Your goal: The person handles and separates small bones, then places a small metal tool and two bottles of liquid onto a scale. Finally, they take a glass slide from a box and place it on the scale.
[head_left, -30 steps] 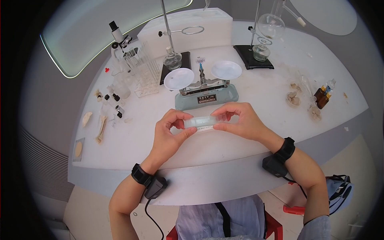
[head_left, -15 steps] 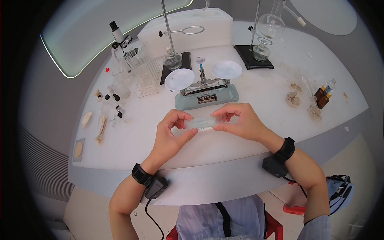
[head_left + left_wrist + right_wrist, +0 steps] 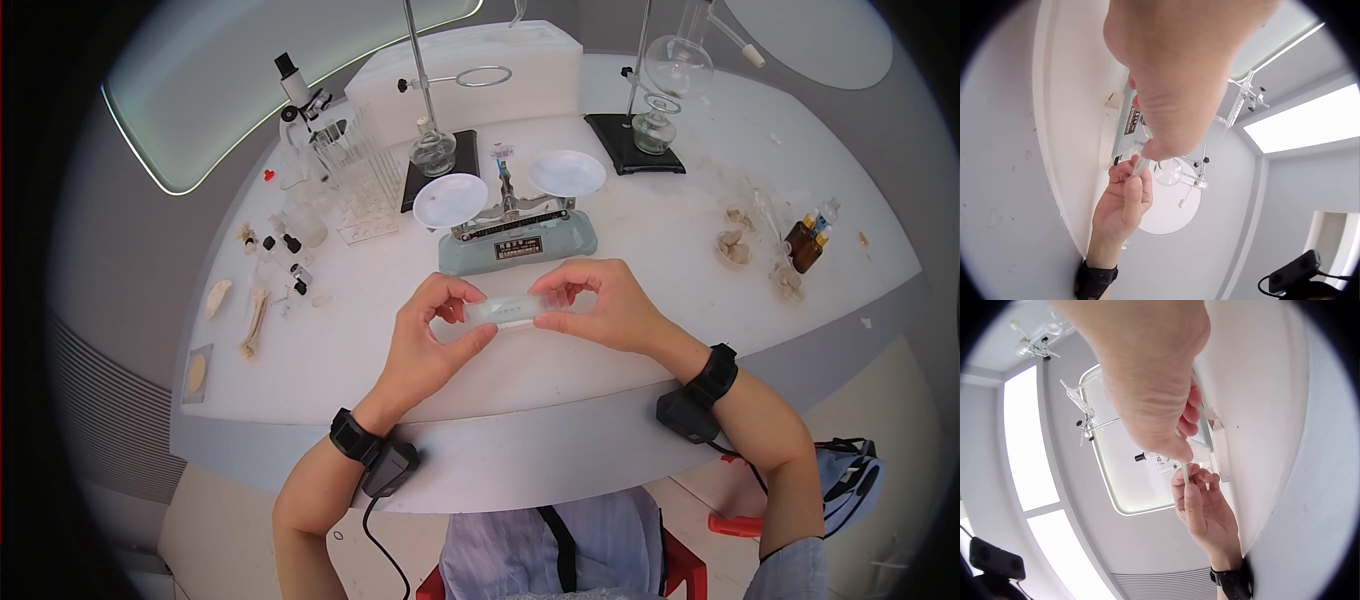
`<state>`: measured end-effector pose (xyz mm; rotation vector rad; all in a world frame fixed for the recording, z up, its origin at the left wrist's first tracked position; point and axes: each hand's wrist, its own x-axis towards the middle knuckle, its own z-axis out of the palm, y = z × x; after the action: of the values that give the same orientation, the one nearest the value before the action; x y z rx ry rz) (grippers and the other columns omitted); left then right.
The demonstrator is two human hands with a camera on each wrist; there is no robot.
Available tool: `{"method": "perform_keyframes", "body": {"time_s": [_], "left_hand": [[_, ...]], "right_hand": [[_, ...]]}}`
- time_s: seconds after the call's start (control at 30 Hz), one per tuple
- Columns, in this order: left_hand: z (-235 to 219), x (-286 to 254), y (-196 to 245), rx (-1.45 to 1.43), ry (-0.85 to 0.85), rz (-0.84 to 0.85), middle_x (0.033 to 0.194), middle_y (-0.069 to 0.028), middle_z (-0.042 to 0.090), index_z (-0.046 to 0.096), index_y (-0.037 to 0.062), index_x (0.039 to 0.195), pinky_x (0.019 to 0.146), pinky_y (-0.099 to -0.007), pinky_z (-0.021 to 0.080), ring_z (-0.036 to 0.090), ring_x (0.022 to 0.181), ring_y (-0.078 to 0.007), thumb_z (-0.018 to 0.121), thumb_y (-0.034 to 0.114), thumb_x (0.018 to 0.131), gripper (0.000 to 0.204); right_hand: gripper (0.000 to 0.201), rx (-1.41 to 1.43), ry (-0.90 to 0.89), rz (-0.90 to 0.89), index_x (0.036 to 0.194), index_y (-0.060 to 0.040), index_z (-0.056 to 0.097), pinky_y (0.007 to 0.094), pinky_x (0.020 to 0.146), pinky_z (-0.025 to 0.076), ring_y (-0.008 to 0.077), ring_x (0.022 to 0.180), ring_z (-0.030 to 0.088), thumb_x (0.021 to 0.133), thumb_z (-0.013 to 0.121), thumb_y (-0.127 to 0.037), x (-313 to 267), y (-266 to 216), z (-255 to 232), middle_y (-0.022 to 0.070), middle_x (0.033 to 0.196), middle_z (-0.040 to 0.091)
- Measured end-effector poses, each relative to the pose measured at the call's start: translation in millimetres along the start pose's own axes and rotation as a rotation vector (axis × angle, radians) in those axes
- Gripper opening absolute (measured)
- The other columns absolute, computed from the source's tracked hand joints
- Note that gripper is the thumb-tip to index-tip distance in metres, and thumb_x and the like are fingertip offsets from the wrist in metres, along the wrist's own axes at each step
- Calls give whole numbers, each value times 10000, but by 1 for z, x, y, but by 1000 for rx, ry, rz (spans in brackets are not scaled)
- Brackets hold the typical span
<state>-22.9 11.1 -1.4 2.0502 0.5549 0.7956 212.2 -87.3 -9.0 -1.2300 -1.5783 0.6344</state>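
Both hands hold a small, flat, translucent rectangular case [image 3: 512, 308] with faint print on its face, raised in front of the balance. At its left end, my left hand [image 3: 425, 325] pinches it between thumb and fingers. Thumb and fingers of my right hand [image 3: 608, 305] grip the opposite end. In the left wrist view the case [image 3: 1140, 166] appears narrow, seen nearly edge-on. Just beyond the hands stands a grey-green balance scale [image 3: 518, 246] with two white pans.
Behind the balance are two black-based stands [image 3: 634, 143] with glass spirit lamps. A microscope [image 3: 292, 88], test tubes [image 3: 375, 170], small black-capped bottles [image 3: 292, 243] and a bone [image 3: 255, 325] occupy the left. Brown bottles [image 3: 806, 243] and dishes of pale pieces [image 3: 733, 248] lie right.
The case has tilted slightly, so its print moves from along the lower edge onto the face turned towards me. My left hand has shifted a little to the right; both grips stay.
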Motion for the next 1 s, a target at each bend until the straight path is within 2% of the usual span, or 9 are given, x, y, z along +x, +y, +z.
{"method": "perform_keyframes", "body": {"time_s": [0.23, 0.33, 0.43, 0.87, 0.97, 1.0], "left_hand": [[1, 1, 8, 142, 6, 107, 1005, -34, 591, 673, 66, 1040, 782, -287, 449, 530, 873, -155, 805, 76, 733, 335], [2, 1, 6, 154, 13, 105, 1010, -47, 590, 685, 62, 1020, 785, -290, 460, 538, 887, -168, 808, 71, 731, 315], [1, 1, 6, 154, 10, 101, 1005, -54, 588, 685, 58, 1016, 784, -286, 464, 543, 891, -170, 810, 70, 728, 314], [2, 0, 6, 147, 9, 127, 1008, -60, 588, 700, 48, 989, 797, -294, 465, 547, 905, -176, 820, 56, 707, 307], [2, -1, 7, 143, 14, 102, 1017, -63, 592, 701, 45, 982, 806, -298, 467, 556, 919, -181, 819, 49, 704, 301], [2, -1, 7, 143, 21, 101, 1021, -64, 594, 702, 44, 980, 816, -300, 467, 562, 935, -183, 817, 47, 703, 299]], "right_hand": [[280, -40, -13, -20, 975, -28, 732, 263, 703, 495, 123, 745, 596, 748, 827, -162, 0, -2, 0, 51, 829, 687], [266, -51, -31, -16, 993, -53, 735, 265, 721, 467, 111, 773, 586, 762, 824, -149, 0, -1, 0, 22, 822, 676], [283, -61, -28, -34, 975, -28, 729, 269, 694, 489, 128, 744, 587, 744, 827, -158, 0, -1, 0, 49, 841, 685], [282, -72, -65, -47, 975, -55, 724, 280, 694, 469, 133, 741, 569, 739, 821, -177, 0, 1, 0, 34, 824, 665], [277, -147, -65, -63, 958, -67, 722, 313, 720, 473, 165, 771, 585, 730, 820, -190, 1, 2, 0, 40, 838, 674], [276, -177, -48, -123, 948, -71, 721, 327, 731, 474, 184, 800, 591, 724, 822, -196, 2, 5, 1, 41, 847, 679]]}}
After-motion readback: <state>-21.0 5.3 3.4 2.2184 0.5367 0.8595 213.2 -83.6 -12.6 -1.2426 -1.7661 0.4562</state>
